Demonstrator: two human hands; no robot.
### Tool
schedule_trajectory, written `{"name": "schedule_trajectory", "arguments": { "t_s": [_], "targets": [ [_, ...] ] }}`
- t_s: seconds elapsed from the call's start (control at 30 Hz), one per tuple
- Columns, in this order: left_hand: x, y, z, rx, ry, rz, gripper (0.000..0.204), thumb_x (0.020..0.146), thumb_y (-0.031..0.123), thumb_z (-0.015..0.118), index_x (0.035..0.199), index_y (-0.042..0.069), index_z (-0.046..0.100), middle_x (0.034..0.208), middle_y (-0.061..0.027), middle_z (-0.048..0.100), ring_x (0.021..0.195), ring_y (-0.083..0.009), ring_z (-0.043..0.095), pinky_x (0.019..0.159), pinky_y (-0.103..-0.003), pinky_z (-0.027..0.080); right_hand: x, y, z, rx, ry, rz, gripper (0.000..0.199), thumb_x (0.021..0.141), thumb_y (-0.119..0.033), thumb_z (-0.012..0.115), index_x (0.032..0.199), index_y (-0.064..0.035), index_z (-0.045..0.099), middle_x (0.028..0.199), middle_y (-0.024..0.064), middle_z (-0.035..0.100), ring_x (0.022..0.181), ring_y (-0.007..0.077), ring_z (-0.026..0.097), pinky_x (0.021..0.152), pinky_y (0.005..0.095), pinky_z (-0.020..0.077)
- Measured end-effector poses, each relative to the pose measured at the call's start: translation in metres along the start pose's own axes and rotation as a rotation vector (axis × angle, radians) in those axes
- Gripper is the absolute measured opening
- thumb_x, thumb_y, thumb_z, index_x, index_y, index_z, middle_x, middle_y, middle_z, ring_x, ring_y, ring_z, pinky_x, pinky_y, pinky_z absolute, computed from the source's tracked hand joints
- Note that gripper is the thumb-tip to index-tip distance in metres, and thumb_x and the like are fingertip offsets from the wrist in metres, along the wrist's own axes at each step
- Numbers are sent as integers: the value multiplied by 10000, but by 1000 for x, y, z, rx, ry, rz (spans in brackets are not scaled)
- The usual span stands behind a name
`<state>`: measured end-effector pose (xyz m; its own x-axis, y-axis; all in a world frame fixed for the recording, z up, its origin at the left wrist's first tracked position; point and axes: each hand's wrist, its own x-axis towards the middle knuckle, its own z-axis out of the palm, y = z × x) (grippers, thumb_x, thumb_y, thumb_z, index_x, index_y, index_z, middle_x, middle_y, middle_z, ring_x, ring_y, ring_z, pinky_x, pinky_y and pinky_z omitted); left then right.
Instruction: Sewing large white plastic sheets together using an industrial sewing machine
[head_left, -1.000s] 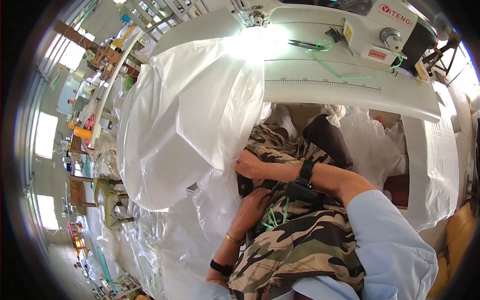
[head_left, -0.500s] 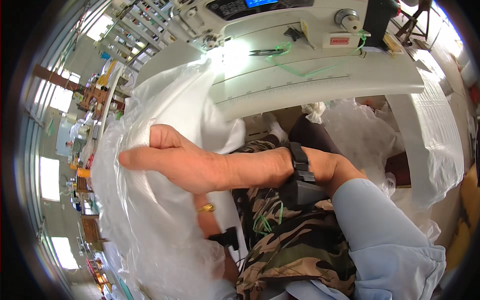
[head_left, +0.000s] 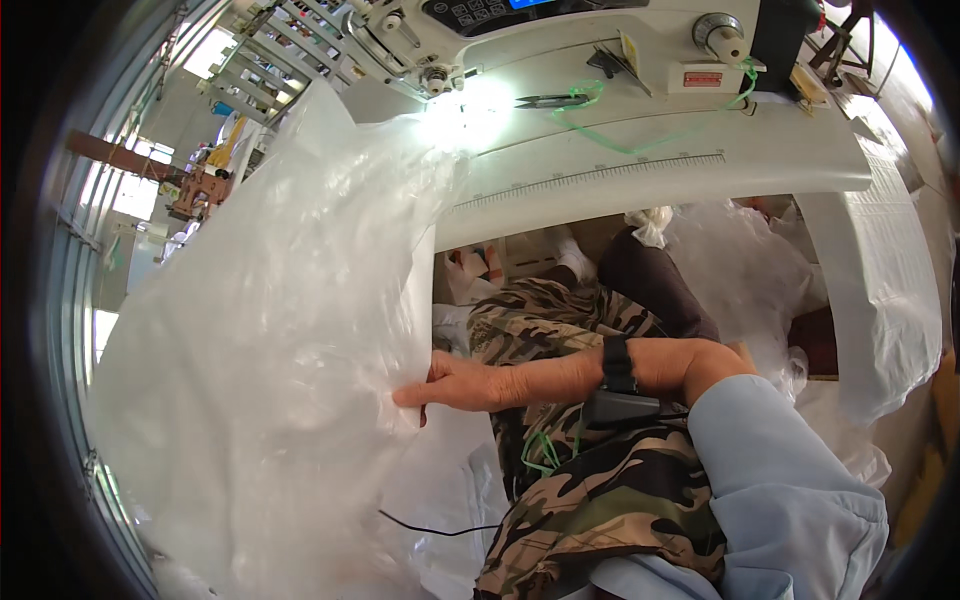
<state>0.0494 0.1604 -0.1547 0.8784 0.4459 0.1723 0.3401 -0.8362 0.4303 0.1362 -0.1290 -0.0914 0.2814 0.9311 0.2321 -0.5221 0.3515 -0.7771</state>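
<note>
Right hand (head_left: 445,385): pinching plastic sheet (head_left: 270,330) | left hand: hidden (can't say) | red label (head_left: 702,79)

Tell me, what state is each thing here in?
Right hand: closed on the plastic sheet's edge.
Left hand: out of sight.
Plastic sheet: spread out, wrinkled.
Sewing machine: switched on; running or not, cannot tell.
Lamp: lit.
Screen: lit.
Dark pointed tool: lying down.
Green string: loose, curving.
Black cord: slack.

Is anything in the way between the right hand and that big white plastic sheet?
Nothing visible: the right hand is directly on the white plastic sheet, gripping its right edge with the thumb in front.
</note>
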Motion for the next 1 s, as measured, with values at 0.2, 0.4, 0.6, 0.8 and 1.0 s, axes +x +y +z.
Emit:
{"name": "schedule_trajectory", "arguments": {
  "t_s": [0.2, 0.4, 0.6, 0.8, 1.0],
  "targets": [
    [-97, 5, 96, -103, -324, 254, 250, 934, 153, 476, 1094, -3, 588, 932, -244, 648, 941, -415, 624, 799, -447, 497, 24, 40, 0, -124, 96, -91, 334, 931, -190, 625, 1165, 43, 577, 922, 91, 636, 779, 156, 626, 664, 302, 552],
    [-119, 217, 33, 150, -785, 505, 131, 893, 102, 518, 940, 2, 588, 842, -208, 663, 719, -383, 659, 617, -471, 516, -5, 112, -92, -414, 229, 378, 407, 926, -197, 629, 1250, 35, 545, 1052, 120, 639, 850, 161, 627, 698, 318, 549],
    [-26, 272, 39, -315, 136, 680, 348, 947, 4, 496, 1290, -35, 542, 1358, -207, 540, 1226, -349, 550, 1020, -399, 448, -7, 156, -133, -462, 448, -327, 166, 941, -84, 566, 1053, 2, 654, 1180, 82, 625, 1054, 139, 555, 878, 323, 480],
    [10, 118, 12, 17, -11, 9, 397, 1032, 265, 433, 1264, -31, 562, 1276, -216, 606, 1210, -366, 568, 1049, -406, 441, -85, 8, -37, -264, -134, 151, 391, 944, -181, 657, 1281, -1, 574, 1211, 83, 617, 1149, 158, 528, 1020, 336, 418],
    [28, 105, -36, -487, -31, 66, 408, 1037, 281, 421, 1252, -32, 570, 1263, -220, 613, 1203, -362, 575, 1050, -410, 443, -112, 22, -89, -1296, 634, 138, 302, 891, -227, 628, 1071, 6, 564, 872, 194, 657, 805, 384, 636, 777, 467, 488]
  ]
}}
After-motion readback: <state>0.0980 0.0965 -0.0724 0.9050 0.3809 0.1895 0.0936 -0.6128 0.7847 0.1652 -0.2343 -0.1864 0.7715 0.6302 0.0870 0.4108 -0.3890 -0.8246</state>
